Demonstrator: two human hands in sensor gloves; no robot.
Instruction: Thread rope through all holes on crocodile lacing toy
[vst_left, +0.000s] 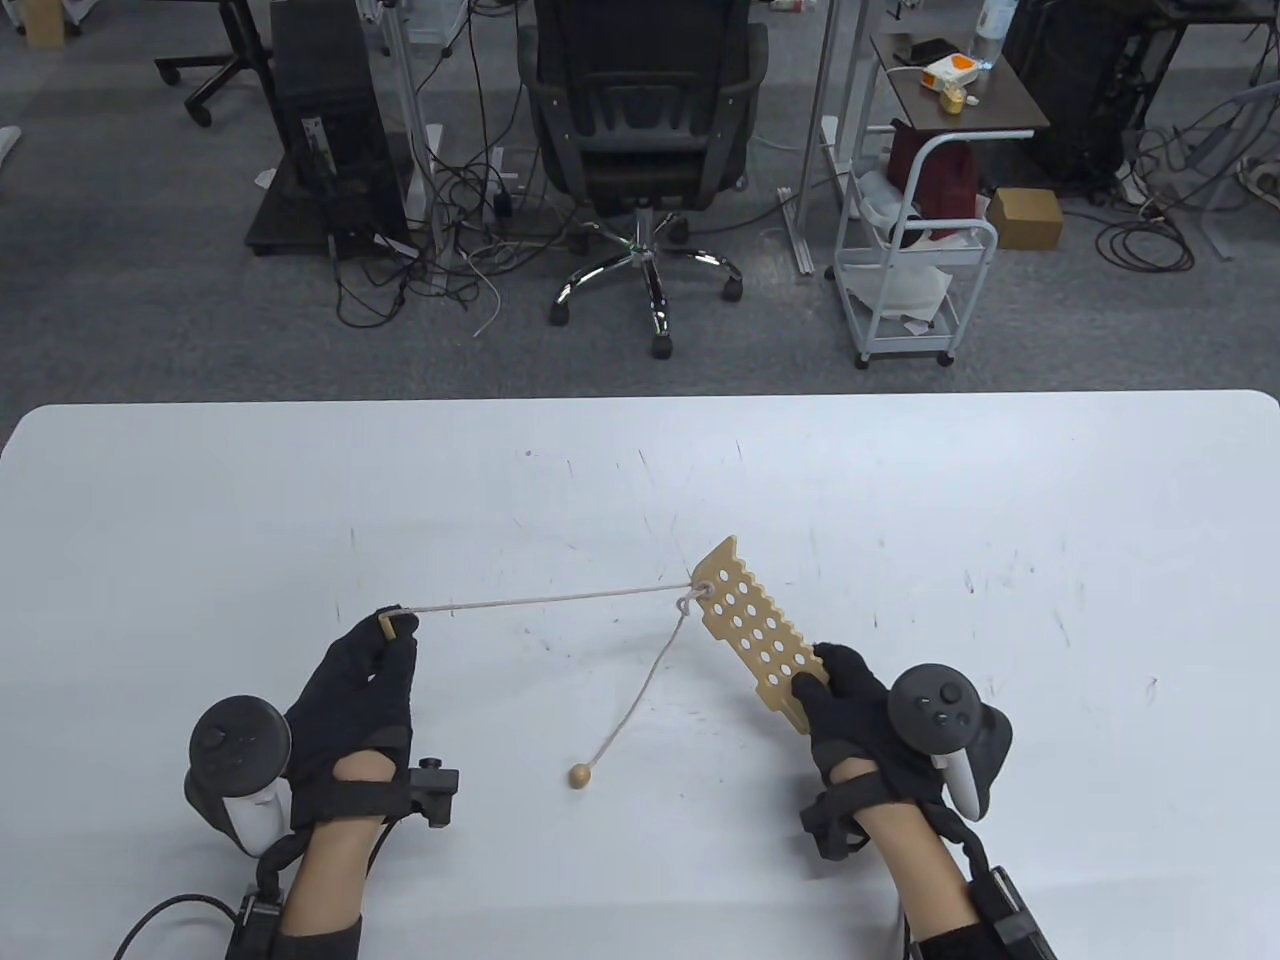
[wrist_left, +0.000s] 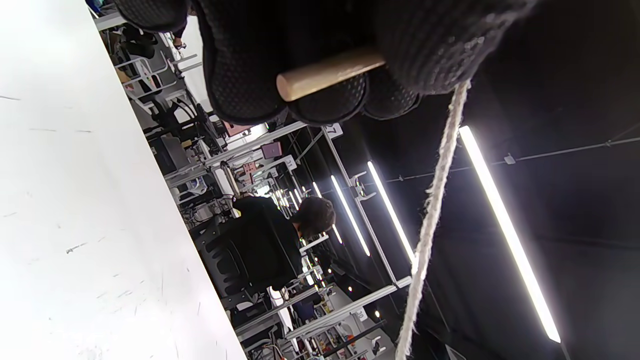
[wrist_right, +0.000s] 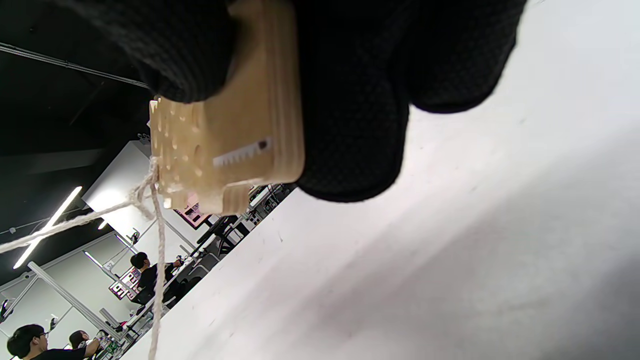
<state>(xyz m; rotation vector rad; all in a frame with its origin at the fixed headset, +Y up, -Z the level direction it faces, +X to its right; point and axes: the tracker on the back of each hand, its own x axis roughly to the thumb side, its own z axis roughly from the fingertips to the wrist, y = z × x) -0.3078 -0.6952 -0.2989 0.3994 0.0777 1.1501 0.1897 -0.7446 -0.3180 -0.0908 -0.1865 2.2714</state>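
The wooden crocodile lacing toy (vst_left: 750, 625) is a tan board with rows of holes, held above the table (vst_left: 640, 480) at the right. My right hand (vst_left: 850, 700) grips its near end; in the right wrist view the crocodile toy (wrist_right: 225, 145) sits between the gloved fingers (wrist_right: 350, 125). A pale rope (vst_left: 560, 598) runs taut from a hole at the toy's far end to my left hand (vst_left: 385, 650), which pinches the wooden needle tip (wrist_left: 325, 72). Another length of the rope hangs down to a wooden bead (vst_left: 579, 774) on the table.
Beyond the table's far edge stand an office chair (vst_left: 640, 130), a white trolley (vst_left: 910, 250) and cables on the floor. The wrist views show people seated in the background.
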